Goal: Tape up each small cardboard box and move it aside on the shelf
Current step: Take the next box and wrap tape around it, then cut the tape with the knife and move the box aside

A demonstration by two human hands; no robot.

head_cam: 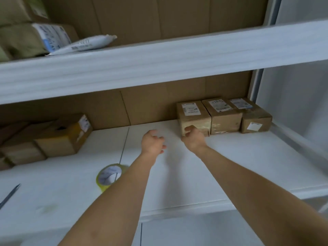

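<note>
Step in hand, by judgement: setting a taped box (pixel 194 118) aside, at the left end of a row of three against the back right of the shelf (pixel 230 157). Right hand (pixel 194 139) at the box's front lower face, fingers (pixel 189 129) curled against the cardboard; whether gripping or only pushing, cannot tell. Left hand (pixel 153 142) hovering just left of it, above the shelf, fingers loosely curled, holding nothing.

Next move, by judgement: release, then a reach to the untaped boxes (pixel 58 139) stacked at far left, and to the tape roll (pixel 109 175) lying near the front edge, partly behind the left forearm.

Materials: brown corrugated cardboard, squared edges, white printed labels on top; glossy clear tape across the near box's front. Tape roll yellowish, translucent, ring-shaped. Shelf smooth, white, matte. Thin dark metal tool (pixel 9 195) at far left edge, possibly scissors.
</note>
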